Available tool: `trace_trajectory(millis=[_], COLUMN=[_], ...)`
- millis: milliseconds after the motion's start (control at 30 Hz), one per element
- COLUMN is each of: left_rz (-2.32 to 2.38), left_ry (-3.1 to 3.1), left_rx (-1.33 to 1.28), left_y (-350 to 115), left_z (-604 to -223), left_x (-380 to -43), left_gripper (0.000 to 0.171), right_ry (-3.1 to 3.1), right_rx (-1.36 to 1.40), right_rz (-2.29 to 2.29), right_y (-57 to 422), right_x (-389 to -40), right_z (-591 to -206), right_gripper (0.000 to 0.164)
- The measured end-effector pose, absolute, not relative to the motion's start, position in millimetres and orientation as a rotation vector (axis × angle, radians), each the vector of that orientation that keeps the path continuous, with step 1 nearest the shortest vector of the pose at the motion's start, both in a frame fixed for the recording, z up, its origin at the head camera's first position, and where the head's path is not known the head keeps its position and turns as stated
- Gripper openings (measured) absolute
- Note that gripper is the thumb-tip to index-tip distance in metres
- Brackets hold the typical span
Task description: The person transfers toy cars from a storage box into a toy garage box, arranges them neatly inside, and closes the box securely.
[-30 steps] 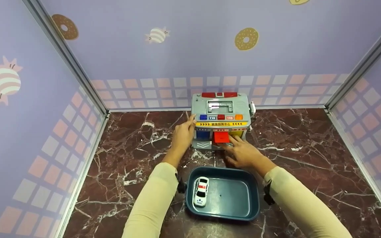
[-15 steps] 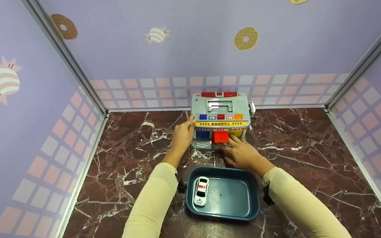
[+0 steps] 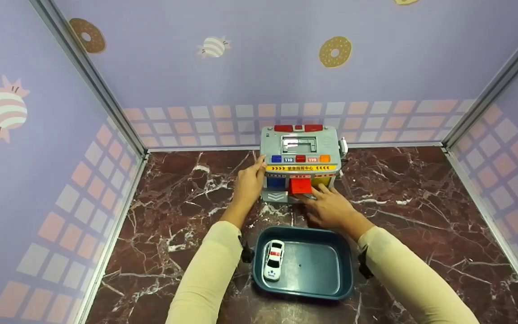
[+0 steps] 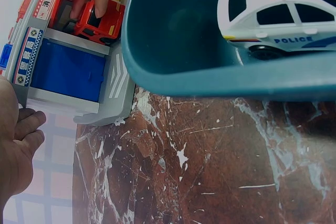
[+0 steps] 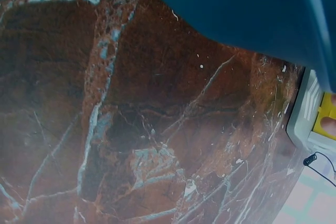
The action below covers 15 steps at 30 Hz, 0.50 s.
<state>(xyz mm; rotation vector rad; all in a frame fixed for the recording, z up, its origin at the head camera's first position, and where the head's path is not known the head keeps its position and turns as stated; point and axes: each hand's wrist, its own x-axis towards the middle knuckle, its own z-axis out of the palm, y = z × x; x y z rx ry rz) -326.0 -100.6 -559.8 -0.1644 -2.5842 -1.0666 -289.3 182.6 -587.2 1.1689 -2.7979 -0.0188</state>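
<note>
A grey toy rescue station (image 3: pixel 301 148) stands against the back wall, its middle red door (image 3: pixel 301 186) raised. On the ramp below that door is a red toy truck (image 4: pixel 106 24), mostly hidden in the head view. Extended fingers of my right hand (image 3: pixel 331 209) touch the truck's cab. Another right fingertip lies at the yellow door (image 5: pixel 326 111). My left hand (image 3: pixel 249 182) rests against the station's left side, fingertips at its upper front corner. Beside it, the blue door (image 4: pixel 68 72) is down. A white toy police car (image 3: pixel 274 260) lies in the blue tray (image 3: pixel 301 294).
The tray stands in front of the station, between my forearms. Lilac panels (image 3: pixel 277 67) enclose the marble-patterned tabletop (image 3: pixel 187 193) at the back and sides. A thin black cord (image 5: pixel 312 159) hangs by the station's right side.
</note>
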Motion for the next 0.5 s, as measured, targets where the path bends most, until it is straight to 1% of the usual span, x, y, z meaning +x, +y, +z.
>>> trace_trajectory(millis=[200, 400, 500], left_rz=[-1.07, -1.068, -1.068], left_ry=[-2.565, -2.572, -2.577], left_rx=[-0.186, -0.187, -0.194], left_y=[-101.2, -101.3, -101.0], left_z=[-560.0, -559.6, -559.7], left_x=[-325.9, -325.5, -325.1], left_gripper=[0.04, 0.041, 0.042], right_ry=[-2.785, -2.745, -2.738], right_rx=[1.167, 1.183, 1.191], right_rz=[-0.054, -0.051, -0.028], right_y=[181.5, 180.3, 181.1], right_x=[-288.9, -288.9, -289.2], right_z=[-585.0, -586.9, -588.8], right_gripper=[0.064, 0.059, 0.06])
